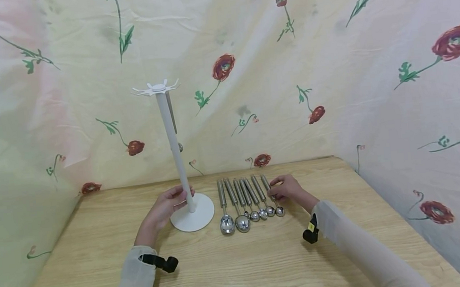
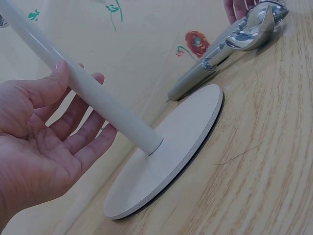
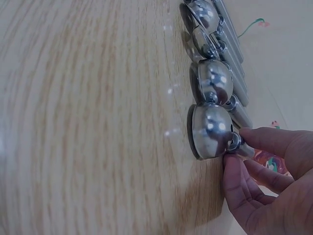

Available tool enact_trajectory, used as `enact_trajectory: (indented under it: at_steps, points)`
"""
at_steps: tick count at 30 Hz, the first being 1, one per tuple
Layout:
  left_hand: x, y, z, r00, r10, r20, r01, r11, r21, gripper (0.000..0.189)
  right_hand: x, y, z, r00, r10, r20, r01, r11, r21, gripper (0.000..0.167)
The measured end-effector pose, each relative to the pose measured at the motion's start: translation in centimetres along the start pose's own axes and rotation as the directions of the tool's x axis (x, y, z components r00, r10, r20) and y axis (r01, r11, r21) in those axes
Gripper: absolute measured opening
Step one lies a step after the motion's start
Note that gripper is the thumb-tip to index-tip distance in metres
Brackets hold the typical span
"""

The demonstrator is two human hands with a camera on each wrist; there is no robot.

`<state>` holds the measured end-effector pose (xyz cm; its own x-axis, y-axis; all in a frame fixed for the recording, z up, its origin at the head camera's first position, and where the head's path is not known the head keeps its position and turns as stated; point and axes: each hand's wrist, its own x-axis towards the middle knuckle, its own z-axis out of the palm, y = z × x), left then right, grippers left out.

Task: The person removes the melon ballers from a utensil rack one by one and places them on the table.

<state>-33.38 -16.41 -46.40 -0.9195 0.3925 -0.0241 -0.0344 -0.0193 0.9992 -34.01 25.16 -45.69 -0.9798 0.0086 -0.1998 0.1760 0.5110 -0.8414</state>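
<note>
A white utensil stand (image 1: 173, 135) with a ring of hooks on top stands upright on its round base (image 2: 195, 122). My left hand (image 1: 169, 204) holds its pole low down, thumb on one side and fingers behind. To the right, several steel scoops (image 1: 243, 223) lie in a row on the table, handles pointing away and round bowls toward me. At the row's right end, my right hand (image 1: 286, 189) pinches the handle of a small round scoop (image 3: 212, 131) between thumb and fingers, just behind the bowl. That bowl sits beside the neighbouring scoop's bowl (image 3: 215, 81).
Behind the pole hangs another steel utensil (image 1: 171, 114), partly hidden. The wooden table (image 1: 242, 271) backs onto a flower-patterned cloth (image 1: 257, 81) that also rises along both sides. The leftmost scoop (image 1: 227, 224) lies just right of the stand's base.
</note>
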Motion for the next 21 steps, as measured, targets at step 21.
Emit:
enact_trajectory:
  at_steps: [21]
  points:
    - [-0.07, 0.07, 0.13, 1.000, 0.009, 0.001, -0.009, 1.000, -0.004, 0.047, -0.20, -0.17, -0.44, 1.000, -0.002, 0.004, 0.002, 1.000, -0.018, 0.043]
